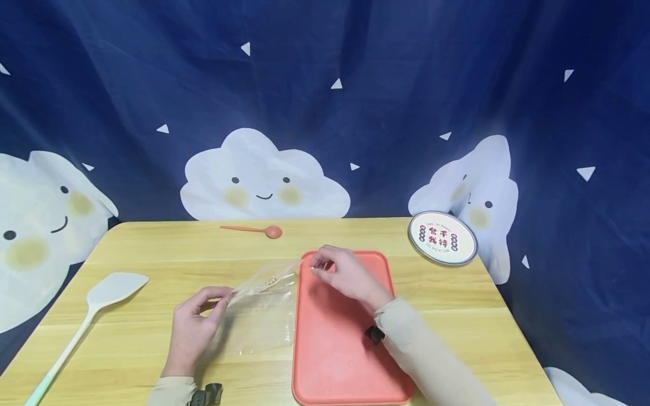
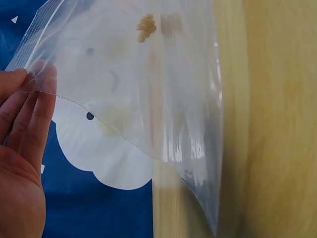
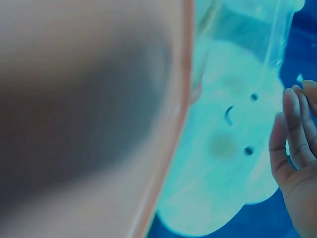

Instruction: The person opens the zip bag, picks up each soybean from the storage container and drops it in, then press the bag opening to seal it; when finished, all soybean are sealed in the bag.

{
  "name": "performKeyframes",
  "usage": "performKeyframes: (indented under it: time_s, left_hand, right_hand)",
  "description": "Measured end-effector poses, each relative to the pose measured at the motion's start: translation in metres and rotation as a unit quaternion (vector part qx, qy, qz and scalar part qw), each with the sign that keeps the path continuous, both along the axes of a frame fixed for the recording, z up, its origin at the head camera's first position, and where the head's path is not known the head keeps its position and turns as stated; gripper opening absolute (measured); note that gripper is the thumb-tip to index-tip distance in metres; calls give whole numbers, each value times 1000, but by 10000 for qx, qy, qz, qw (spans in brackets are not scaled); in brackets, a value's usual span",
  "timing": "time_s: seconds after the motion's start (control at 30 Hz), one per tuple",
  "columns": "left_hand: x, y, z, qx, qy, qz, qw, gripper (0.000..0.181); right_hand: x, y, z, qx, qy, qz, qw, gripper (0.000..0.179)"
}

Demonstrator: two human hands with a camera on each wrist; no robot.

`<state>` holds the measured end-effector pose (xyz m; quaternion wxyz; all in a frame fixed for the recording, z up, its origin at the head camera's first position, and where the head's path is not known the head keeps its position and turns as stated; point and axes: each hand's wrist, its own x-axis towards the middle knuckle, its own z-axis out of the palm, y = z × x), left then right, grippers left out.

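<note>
My left hand (image 1: 195,324) pinches the near edge of a clear zip bag (image 1: 266,327) between thumb and fingers. Inside the bag lies a cluster of small tan bean-like pieces (image 2: 146,28), close together. Over the far part of the red tray (image 1: 337,361) is my right hand (image 1: 342,276), with thumb and fingertips drawn together beside the bag's far corner. A tiny pale piece (image 3: 299,78) shows at those fingertips, apart from the bag in the right wrist view. Its kind is too small to tell.
A red spoon (image 1: 273,232) lies at the table's back edge. To the left is a white spatula (image 1: 114,287) with a pale green handle end. An oval plate (image 1: 442,238) with red lettering stands at the back right, before a blue cloud-patterned curtain (image 1: 294,84).
</note>
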<state>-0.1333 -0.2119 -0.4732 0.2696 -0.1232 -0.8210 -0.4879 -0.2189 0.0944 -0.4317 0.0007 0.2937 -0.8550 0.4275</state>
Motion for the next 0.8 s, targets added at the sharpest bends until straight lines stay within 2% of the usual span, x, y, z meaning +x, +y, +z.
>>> performKeyframes:
  time_s: [0.17, 0.33, 0.57, 0.8]
  left_hand:
    - [1, 5, 4, -52, 12, 22, 10000, 26]
    - [2, 5, 4, -124, 24, 76, 9999, 25]
    - [3, 2, 4, -49, -67, 36, 10000, 23]
    - [2, 1, 1, -35, 175, 56, 9998, 24]
  right_hand:
    - [7, -19, 11, -405, 398, 182, 9982, 10]
    - [6, -43, 16, -652, 469, 589, 9950, 7]
    - [2, -68, 14, -103, 355, 670, 9971, 8]
    - [1, -74, 7, 355, 417, 769, 9955, 12]
